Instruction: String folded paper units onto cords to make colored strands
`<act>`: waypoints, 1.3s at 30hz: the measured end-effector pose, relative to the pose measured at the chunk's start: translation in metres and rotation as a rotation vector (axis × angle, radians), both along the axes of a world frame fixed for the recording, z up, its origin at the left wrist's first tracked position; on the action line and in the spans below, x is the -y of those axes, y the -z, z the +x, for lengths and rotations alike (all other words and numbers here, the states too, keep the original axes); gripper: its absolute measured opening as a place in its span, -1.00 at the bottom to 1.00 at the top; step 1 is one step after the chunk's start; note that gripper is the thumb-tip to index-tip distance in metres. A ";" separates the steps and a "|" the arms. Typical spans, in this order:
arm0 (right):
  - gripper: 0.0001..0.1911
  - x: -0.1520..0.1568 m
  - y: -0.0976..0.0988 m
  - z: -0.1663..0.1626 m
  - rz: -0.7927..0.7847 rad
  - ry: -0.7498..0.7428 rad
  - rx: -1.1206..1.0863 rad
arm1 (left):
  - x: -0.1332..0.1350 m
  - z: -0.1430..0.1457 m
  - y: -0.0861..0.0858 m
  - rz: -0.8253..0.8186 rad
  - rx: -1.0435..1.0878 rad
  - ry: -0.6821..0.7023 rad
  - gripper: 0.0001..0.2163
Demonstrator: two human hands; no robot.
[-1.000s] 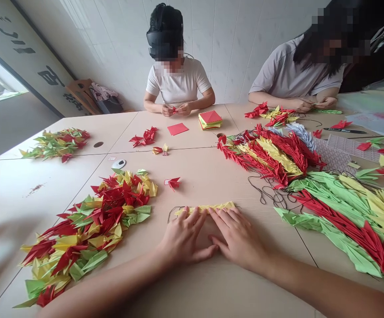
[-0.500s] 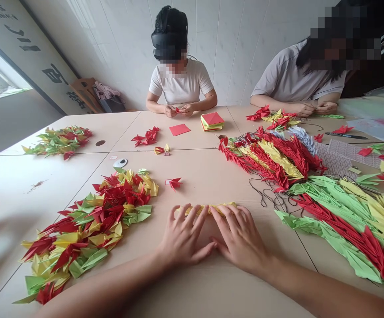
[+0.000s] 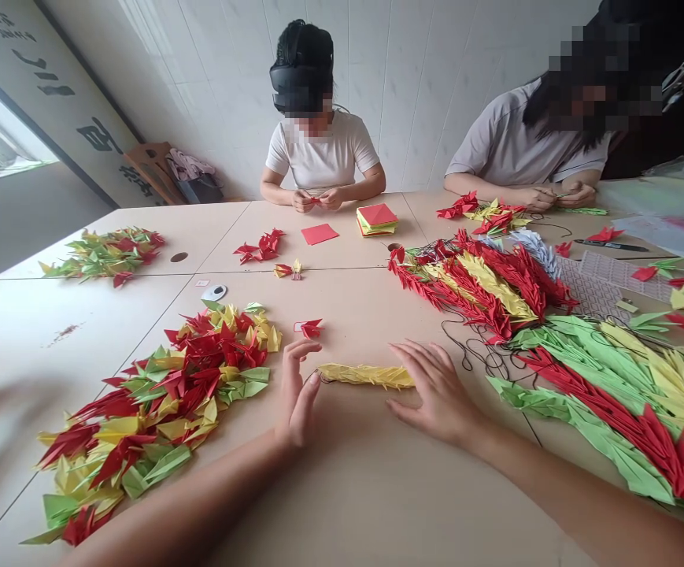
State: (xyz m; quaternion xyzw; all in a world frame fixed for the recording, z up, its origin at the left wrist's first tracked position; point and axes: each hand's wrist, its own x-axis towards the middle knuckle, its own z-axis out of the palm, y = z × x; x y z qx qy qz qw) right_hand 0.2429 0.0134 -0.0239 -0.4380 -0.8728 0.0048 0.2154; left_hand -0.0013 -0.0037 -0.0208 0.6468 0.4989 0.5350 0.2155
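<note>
A strand of yellow folded paper cranes [image 3: 365, 375] lies crosswise on the table in front of me, a dark thread end at its left tip. My left hand [image 3: 297, 398] is upright beside that tip, fingers curved and thumb apart, holding nothing that I can see. At the other end, my right hand [image 3: 436, 394] is open, its fingers spread over or against the strand's right tip; whether they touch it I cannot tell. Just beyond my left hand sits a single red paper crane [image 3: 311, 328].
Loose cranes are heaped at left [image 3: 170, 394]. Finished crane strands [image 3: 495, 283] and tangled black thread [image 3: 477, 354] lie at right. Across the table, a person in a headset [image 3: 318, 150] folds red paper near a paper stack [image 3: 377, 219]; another person [image 3: 519, 150] works at right.
My hands have moved apart, from lying across the yellow strand to its two ends, uncovering its middle. The left hand has turned upright.
</note>
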 end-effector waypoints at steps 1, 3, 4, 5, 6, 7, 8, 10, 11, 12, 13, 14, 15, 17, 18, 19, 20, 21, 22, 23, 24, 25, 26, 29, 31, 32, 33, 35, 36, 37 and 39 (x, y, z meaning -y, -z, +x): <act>-0.43 0.000 0.001 0.000 -0.028 -0.004 0.006 | -0.001 0.001 0.000 0.002 0.031 -0.016 -0.65; -0.51 -0.001 0.001 0.000 -0.075 0.008 -0.008 | -0.001 0.003 -0.001 0.015 0.072 -0.036 -0.67; -0.52 -0.001 0.000 0.000 -0.094 0.016 -0.018 | -0.001 0.003 -0.002 0.025 0.085 -0.041 -0.68; -0.52 -0.001 -0.002 0.000 -0.110 0.021 -0.026 | -0.001 0.004 -0.003 0.035 0.093 -0.042 -0.69; -0.52 -0.001 -0.003 0.000 -0.124 0.020 -0.030 | -0.001 0.004 -0.004 0.040 0.096 -0.041 -0.69; -0.54 -0.001 -0.005 0.000 -0.139 0.010 -0.029 | -0.001 0.004 -0.004 0.039 0.095 -0.041 -0.69; -0.58 -0.001 -0.007 0.000 -0.156 -0.007 -0.027 | -0.001 0.004 -0.005 0.031 0.090 -0.041 -0.69; -0.67 -0.002 -0.012 0.000 -0.195 -0.051 -0.027 | 0.000 0.004 -0.005 0.014 0.083 -0.043 -0.68; -0.69 -0.002 -0.015 0.000 -0.217 -0.066 -0.031 | 0.000 0.003 -0.005 0.013 0.086 -0.046 -0.69; -0.70 -0.003 -0.018 0.000 -0.239 -0.075 -0.042 | -0.001 0.003 -0.004 0.019 0.095 -0.047 -0.70; -0.70 -0.004 -0.022 0.001 -0.260 -0.080 -0.057 | -0.001 0.003 -0.004 0.034 0.110 -0.045 -0.72; -0.70 -0.005 -0.026 0.002 -0.276 -0.082 -0.074 | -0.001 0.002 -0.003 0.056 0.127 -0.041 -0.74; -0.70 -0.006 -0.031 0.003 -0.286 -0.086 -0.092 | -0.001 0.002 -0.003 0.077 0.138 -0.034 -0.77; -0.71 -0.009 -0.041 0.007 -0.285 -0.106 -0.130 | -0.002 0.001 -0.002 0.089 0.118 -0.009 -0.78; -0.71 -0.011 -0.047 0.009 -0.277 -0.118 -0.151 | -0.002 0.000 -0.002 0.070 0.087 0.017 -0.75; -0.72 -0.012 -0.052 0.012 -0.271 -0.128 -0.170 | -0.003 0.000 -0.002 0.035 0.049 0.052 -0.70; -0.72 -0.013 -0.057 0.014 -0.271 -0.136 -0.189 | -0.003 0.000 -0.003 -0.007 0.011 0.093 -0.64; -0.72 -0.014 -0.062 0.017 -0.278 -0.145 -0.204 | -0.004 0.000 -0.003 -0.051 -0.022 0.138 -0.59; -0.73 -0.014 -0.066 0.020 -0.289 -0.154 -0.212 | -0.004 0.000 -0.004 -0.092 -0.052 0.182 -0.55; -0.73 -0.015 -0.070 0.022 -0.302 -0.163 -0.216 | -0.005 0.000 -0.004 -0.132 -0.089 0.221 -0.52; -0.74 -0.015 -0.073 0.023 -0.314 -0.171 -0.220 | -0.005 0.000 -0.005 -0.171 -0.140 0.253 -0.49; -0.75 -0.015 -0.076 0.025 -0.324 -0.176 -0.228 | -0.005 0.001 -0.006 -0.208 -0.201 0.283 -0.46; -0.75 -0.015 -0.079 0.026 -0.331 -0.179 -0.241 | -0.005 0.001 -0.006 -0.239 -0.269 0.311 -0.42; -0.76 -0.015 -0.086 0.029 -0.351 -0.179 -0.288 | -0.004 0.003 -0.007 -0.275 -0.413 0.337 -0.39; -0.75 -0.015 -0.091 0.031 -0.367 -0.169 -0.309 | -0.004 0.003 -0.008 -0.263 -0.410 0.315 -0.47; -0.74 -0.015 -0.093 0.033 -0.372 -0.160 -0.319 | -0.004 0.004 -0.008 -0.253 -0.392 0.310 -0.53; -0.72 -0.014 -0.095 0.035 -0.377 -0.146 -0.331 | -0.005 0.004 -0.009 -0.240 -0.371 0.313 -0.60; -0.69 -0.015 -0.100 0.038 -0.386 -0.106 -0.363 | -0.005 0.005 -0.011 -0.212 -0.337 0.338 -0.76; -0.68 -0.015 -0.101 0.040 -0.390 -0.087 -0.384 | -0.005 0.006 -0.012 -0.196 -0.321 0.357 -0.82; -0.67 -0.016 -0.103 0.043 -0.392 -0.069 -0.405 | -0.005 0.006 -0.014 -0.186 -0.303 0.378 -0.82; -0.65 -0.017 -0.104 0.047 -0.391 -0.035 -0.435 | -0.005 0.006 -0.015 -0.192 -0.256 0.428 -0.79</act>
